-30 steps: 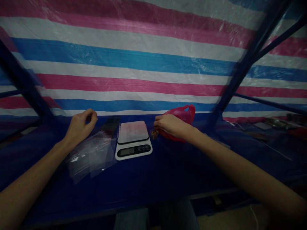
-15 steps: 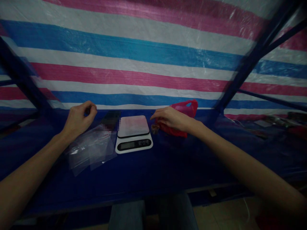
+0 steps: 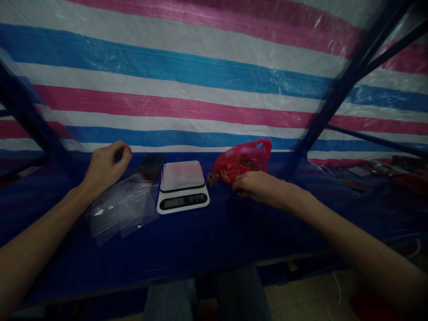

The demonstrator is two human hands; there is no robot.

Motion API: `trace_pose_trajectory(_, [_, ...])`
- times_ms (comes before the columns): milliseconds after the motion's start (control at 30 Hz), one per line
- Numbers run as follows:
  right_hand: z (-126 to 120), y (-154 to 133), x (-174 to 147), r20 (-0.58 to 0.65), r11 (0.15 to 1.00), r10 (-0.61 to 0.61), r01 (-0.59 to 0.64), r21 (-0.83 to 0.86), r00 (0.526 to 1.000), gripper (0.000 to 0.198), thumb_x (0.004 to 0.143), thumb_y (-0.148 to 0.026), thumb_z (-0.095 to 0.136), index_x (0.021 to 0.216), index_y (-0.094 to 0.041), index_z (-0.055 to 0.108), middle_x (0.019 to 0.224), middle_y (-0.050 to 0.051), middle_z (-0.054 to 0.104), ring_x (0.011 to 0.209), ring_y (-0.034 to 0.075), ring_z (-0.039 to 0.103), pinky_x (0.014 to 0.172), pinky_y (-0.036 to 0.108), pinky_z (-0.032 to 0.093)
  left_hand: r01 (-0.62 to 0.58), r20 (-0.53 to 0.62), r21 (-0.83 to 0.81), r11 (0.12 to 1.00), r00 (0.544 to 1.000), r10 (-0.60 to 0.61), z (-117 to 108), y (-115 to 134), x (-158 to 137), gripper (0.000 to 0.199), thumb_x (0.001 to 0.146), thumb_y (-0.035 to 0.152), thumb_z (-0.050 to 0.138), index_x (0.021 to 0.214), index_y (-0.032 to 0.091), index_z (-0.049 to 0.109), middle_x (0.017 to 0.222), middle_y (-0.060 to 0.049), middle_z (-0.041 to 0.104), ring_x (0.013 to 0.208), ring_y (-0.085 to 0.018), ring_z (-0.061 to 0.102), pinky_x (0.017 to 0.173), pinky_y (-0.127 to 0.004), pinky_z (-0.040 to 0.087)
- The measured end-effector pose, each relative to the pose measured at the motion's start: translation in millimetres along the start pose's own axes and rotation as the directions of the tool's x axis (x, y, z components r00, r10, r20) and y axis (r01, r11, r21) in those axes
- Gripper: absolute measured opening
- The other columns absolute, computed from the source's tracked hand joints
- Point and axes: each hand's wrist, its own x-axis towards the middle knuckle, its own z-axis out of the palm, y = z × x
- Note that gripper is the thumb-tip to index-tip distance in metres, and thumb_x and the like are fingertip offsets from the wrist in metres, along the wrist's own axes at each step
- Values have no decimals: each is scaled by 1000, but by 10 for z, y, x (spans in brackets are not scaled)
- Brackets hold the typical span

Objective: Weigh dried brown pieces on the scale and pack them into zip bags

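My left hand (image 3: pixel 109 164) hovers at the left, above a fan of clear zip bags (image 3: pixel 125 207), thumb and fingers curled together. Anything inside that curl is hidden. My right hand (image 3: pixel 259 187) is at the front edge of a red plastic bag (image 3: pixel 230 162), its fingers bent down and closed; what they hold, if anything, does not show. Brown dried bits (image 3: pixel 248 163) fill the bag's opening. Left of the bag stands a small clear cup (image 3: pixel 212 179) with brown bits in it. Beside the cup is a white kitchen scale (image 3: pixel 183 187) with a lit display and nothing on its plate.
A dark flat object (image 3: pixel 152 166), partly blurred out, lies behind the zip bags. Blue metal posts (image 3: pixel 329 104) frame the blue table (image 3: pixel 187 245). A striped plastic sheet (image 3: pixel 174 104) hangs behind it. Small blurred items (image 3: pixel 377 169) lie at far right.
My right hand has moved from above the cup to the right and toward me, to the front of the red bag. The cup and the bag's contents now show. My left hand keeps its curl.
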Motion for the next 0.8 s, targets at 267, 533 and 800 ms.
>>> trace_pose_trajectory(267, [-71,-32,69,-87,995,-65,71,73,994,18,89,-7,61,88,-20,73,90,4,75,83,19,67,76,28,46,16,28,16,1000,999,-16,5,25,1,23,94,32,45,79,17,55,66,3,53,60,-10,48,64,-23,34])
trace_pose_trajectory(533, [-240,-81,574,-375,986,25,39,162,927,16,94,-13,61,97,-15,77,97,8,76,87,18,68,80,30,48,-5,28,4,1000,1000,5,26,-28,-7,25,95,34,44,79,18,55,67,3,54,61,-11,50,64,-24,35])
trace_pose_trajectory(800, [-283,142,588,-478,948,137,26,319,868,20,94,-21,61,100,-18,79,100,7,79,89,19,70,82,31,51,-12,8,5,1000,1000,12,25,-79,7,23,94,33,45,80,18,56,70,1,58,64,-12,54,66,-24,38])
